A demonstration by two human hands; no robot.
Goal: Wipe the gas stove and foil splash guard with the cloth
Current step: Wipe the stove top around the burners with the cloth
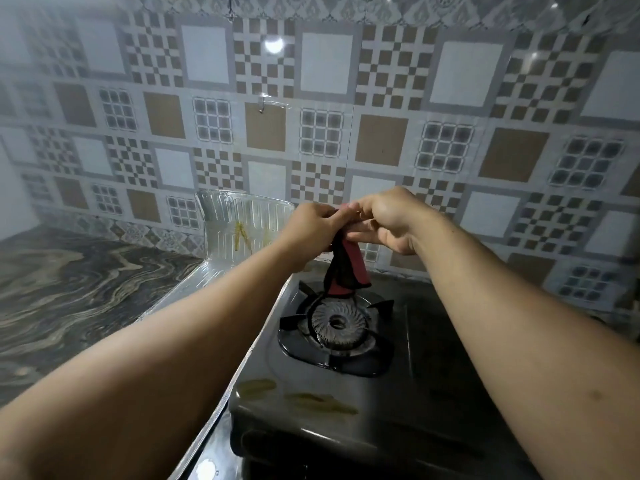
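Observation:
A dark red and black cloth (pixel 344 268) hangs bunched above the burner (pixel 336 323) of the black gas stove (pixel 408 403). My left hand (pixel 311 228) and my right hand (pixel 388 220) both pinch its top end, held up in front of the tiled wall. Yellowish smears (pixel 311 398) lie on the stove's front left surface. The foil splash guard (pixel 242 230) stands behind and left of the stove, with yellow streaks on its upright panel, and its lower strip (pixel 194 285) runs along the stove's left side.
A marbled dark countertop (pixel 69 299) stretches to the left of the foil. A patterned tile wall (pixel 346 116) rises behind, with a small clear hook (pixel 263 105) stuck on it.

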